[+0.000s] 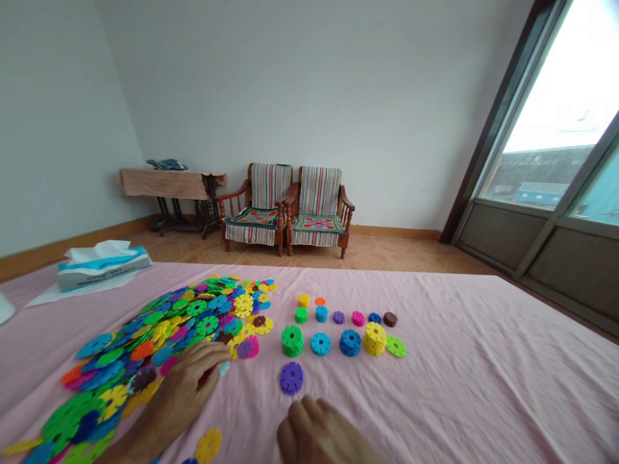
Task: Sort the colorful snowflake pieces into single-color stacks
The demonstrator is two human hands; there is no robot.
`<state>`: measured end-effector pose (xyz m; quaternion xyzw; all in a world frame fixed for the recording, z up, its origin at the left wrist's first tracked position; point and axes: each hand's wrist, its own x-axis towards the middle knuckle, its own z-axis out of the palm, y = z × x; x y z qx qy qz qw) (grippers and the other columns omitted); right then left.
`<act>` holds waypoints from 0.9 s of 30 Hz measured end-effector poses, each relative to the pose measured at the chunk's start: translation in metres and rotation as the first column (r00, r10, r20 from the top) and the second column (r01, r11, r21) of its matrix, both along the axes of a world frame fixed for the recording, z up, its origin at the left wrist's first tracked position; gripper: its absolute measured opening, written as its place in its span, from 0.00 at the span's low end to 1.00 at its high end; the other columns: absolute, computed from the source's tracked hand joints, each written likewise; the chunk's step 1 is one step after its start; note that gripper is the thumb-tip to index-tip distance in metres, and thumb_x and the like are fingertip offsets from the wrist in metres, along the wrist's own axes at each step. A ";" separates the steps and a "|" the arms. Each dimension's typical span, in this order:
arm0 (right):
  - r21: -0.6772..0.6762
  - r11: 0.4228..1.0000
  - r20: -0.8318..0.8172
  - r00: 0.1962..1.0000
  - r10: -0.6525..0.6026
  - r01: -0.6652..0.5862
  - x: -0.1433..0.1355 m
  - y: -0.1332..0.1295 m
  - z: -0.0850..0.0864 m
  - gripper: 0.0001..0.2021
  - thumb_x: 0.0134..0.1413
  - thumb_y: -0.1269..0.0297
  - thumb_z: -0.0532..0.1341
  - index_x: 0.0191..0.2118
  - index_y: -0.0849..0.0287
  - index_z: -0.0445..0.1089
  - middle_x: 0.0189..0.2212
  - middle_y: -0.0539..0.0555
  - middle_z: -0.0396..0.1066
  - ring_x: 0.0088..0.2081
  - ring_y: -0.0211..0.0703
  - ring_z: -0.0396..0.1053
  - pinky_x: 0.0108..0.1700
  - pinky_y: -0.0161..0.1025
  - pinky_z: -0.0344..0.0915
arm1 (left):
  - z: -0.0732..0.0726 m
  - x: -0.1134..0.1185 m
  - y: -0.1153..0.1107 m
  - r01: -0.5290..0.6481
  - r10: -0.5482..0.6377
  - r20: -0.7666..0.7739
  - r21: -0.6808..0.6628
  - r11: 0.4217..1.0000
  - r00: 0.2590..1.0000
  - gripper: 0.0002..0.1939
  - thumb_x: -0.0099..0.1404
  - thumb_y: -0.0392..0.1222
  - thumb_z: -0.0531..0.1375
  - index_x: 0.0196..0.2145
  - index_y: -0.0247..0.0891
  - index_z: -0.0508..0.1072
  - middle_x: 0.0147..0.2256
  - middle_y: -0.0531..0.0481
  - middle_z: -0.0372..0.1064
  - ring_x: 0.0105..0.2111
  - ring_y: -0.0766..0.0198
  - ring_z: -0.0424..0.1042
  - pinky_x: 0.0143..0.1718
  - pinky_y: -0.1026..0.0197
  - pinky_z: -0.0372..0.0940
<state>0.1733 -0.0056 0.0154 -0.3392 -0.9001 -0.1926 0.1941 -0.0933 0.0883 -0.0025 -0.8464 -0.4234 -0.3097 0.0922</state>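
My left hand (193,383) is at the right edge of a spread pile of coloured notched discs (169,328), its fingers curled; what they hold, if anything, is hidden. My right hand (322,432) is closed near the front edge of the view, below a purple disc stack (292,378); its fingertips are hidden. Behind the purple stack stand a green stack (292,341), a light blue stack (320,343), a blue stack (350,343), a yellow stack (374,339) and a lime disc (396,347). Smaller discs, among them a brown one (390,319), sit farther back.
A tissue box (104,265) lies at the back left of the pink cloth (459,335). A loose yellow disc (209,444) is between my hands, near the front. Two wooden chairs (316,222) and a covered table (164,183) stand beyond, by the wall.
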 end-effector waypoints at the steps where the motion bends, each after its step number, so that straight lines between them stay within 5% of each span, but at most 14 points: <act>1: -0.092 0.995 0.006 0.999 -0.034 0.035 0.016 0.001 0.019 0.06 0.45 0.74 0.57 0.30 0.57 0.61 0.25 0.51 0.67 0.25 0.42 0.66 0.23 0.35 0.61 | 0.000 0.000 0.000 -0.001 0.001 0.001 -0.002 1.000 1.000 0.11 0.63 0.39 0.55 0.37 0.43 0.78 0.38 0.49 0.79 0.41 0.59 0.76 0.45 0.58 0.71; 5: -0.350 0.897 -0.181 0.920 -0.348 0.270 0.089 0.019 0.070 0.12 0.46 0.72 0.55 0.40 0.59 0.62 0.37 0.57 0.68 0.38 0.45 0.67 0.38 0.40 0.64 | 0.003 0.002 -0.001 0.017 -0.017 -0.008 -0.009 1.000 1.000 0.11 0.62 0.38 0.55 0.36 0.44 0.78 0.38 0.50 0.79 0.41 0.59 0.76 0.45 0.59 0.71; 10: -0.435 0.821 -0.262 0.820 -0.508 0.370 0.153 0.055 0.066 0.09 0.47 0.69 0.56 0.38 0.57 0.62 0.33 0.54 0.67 0.33 0.43 0.66 0.36 0.39 0.62 | 0.005 0.004 -0.001 0.018 -0.018 -0.002 0.009 1.000 1.000 0.12 0.62 0.38 0.55 0.36 0.45 0.78 0.37 0.50 0.79 0.40 0.59 0.77 0.43 0.59 0.72; 15: -0.477 0.802 -0.225 0.832 -0.507 0.360 0.164 0.062 0.049 0.19 0.48 0.69 0.55 0.48 0.59 0.60 0.40 0.58 0.70 0.39 0.45 0.70 0.42 0.42 0.64 | 0.007 0.005 -0.003 0.014 -0.014 -0.004 0.015 1.000 1.000 0.12 0.62 0.37 0.54 0.35 0.44 0.78 0.37 0.51 0.79 0.40 0.59 0.77 0.43 0.59 0.72; 27: -0.403 0.825 -0.112 0.873 -0.475 0.397 0.163 0.060 0.041 0.26 0.48 0.71 0.54 0.56 0.61 0.59 0.46 0.62 0.71 0.47 0.50 0.69 0.48 0.48 0.62 | 0.006 0.005 -0.003 0.008 -0.007 0.040 -0.008 1.000 0.999 0.11 0.61 0.38 0.55 0.34 0.45 0.79 0.37 0.51 0.79 0.39 0.59 0.77 0.44 0.59 0.72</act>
